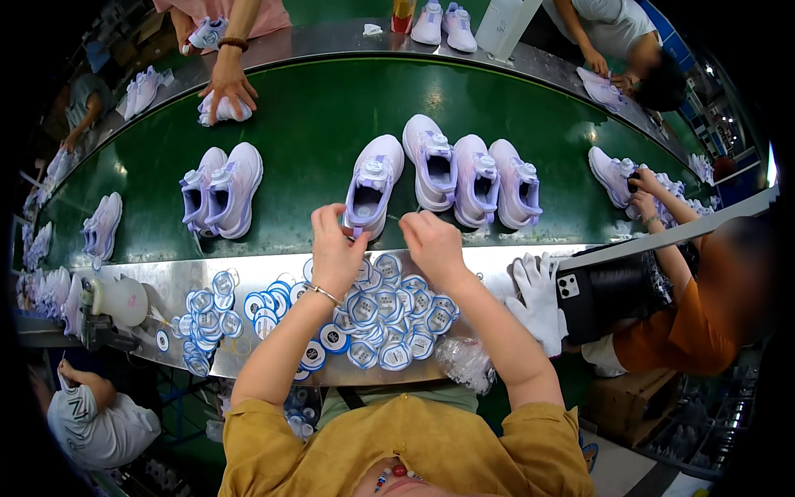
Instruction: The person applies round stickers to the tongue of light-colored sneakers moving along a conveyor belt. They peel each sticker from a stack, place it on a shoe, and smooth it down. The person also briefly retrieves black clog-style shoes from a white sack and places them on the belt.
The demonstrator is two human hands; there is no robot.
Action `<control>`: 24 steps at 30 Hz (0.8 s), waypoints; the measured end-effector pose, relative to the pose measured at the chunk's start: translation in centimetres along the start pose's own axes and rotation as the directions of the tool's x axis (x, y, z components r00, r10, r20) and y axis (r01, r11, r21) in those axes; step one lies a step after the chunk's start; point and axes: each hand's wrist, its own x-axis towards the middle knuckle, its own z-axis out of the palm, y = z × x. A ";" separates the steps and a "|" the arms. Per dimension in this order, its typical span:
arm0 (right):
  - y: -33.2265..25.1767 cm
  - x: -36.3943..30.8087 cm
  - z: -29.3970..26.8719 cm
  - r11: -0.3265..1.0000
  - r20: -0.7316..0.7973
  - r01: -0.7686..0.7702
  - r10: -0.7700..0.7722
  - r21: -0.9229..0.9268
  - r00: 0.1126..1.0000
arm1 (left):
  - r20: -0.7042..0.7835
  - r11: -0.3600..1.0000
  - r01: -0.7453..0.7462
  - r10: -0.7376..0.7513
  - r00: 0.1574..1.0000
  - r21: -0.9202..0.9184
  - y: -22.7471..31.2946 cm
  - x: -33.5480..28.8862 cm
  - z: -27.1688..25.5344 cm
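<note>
A pale lilac sneaker (374, 170) with a round dial on its tongue stands on the green belt in front of me, heel toward me. My left hand (338, 253) grips the heel of this sneaker, its fingers curled at the left side and the purple heel loop. Just right of the heel, my right hand (436, 247) has its fingers pinched together. A faint thin strand seems to show at its fingertips, too fine to make out. Below my hands, round blue-and-white tags (385, 311) lie heaped on the metal ledge, some with thin loops.
Several more lilac sneakers (474, 182) stand close on the right, and a pair (234, 190) on the left. White gloves (538, 302) and a crumpled clear plastic bag (465, 362) lie right of the tags. A co-worker's hand (228, 87) presses a shoe across the belt.
</note>
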 end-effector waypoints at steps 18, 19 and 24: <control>-5.2 1.8 3.1 0.962 0.177 0.196 -0.163 -0.188 0.971 | 0.479 0.489 0.614 -0.384 0.789 -0.619 -2.9 0.9 -3.1; -5.3 1.8 3.0 0.963 0.176 0.199 -0.167 -0.183 0.970 | 0.507 0.457 0.635 -0.382 0.773 -0.623 -2.8 1.1 -3.2; -5.9 1.9 3.3 0.969 0.154 0.193 -0.169 -0.156 0.974 | 0.518 0.415 0.644 -0.384 0.764 -0.642 -3.2 1.1 -3.7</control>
